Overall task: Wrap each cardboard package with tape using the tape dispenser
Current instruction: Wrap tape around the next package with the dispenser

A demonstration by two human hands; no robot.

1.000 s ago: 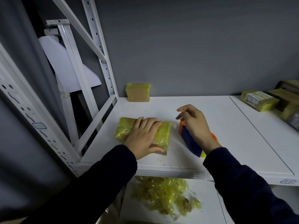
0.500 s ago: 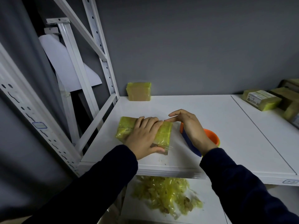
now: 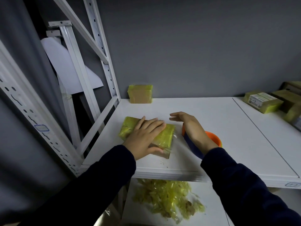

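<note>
Pose: left hand [image 3: 145, 136] flat, fingers straight, pressing the cardboard package [image 3: 164, 136] onto the shelf [image 3: 211, 111] | right hand [image 3: 190, 128] wide, fingers stretched toward 9 o'clock, wrist over the tape dispenser [image 3: 213, 139] — just at the package's 3 o'clock | edges: package near the shelf's front lip | room: shelf top runs on toward 1 o'clock — second package [image 3: 140, 94] at 12, against the wall [image 3: 195, 54]

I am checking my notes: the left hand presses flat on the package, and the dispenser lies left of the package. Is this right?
Not quite. The head view shows the dispenser right of the package, under the right hand; the left hand does press flat.
</note>
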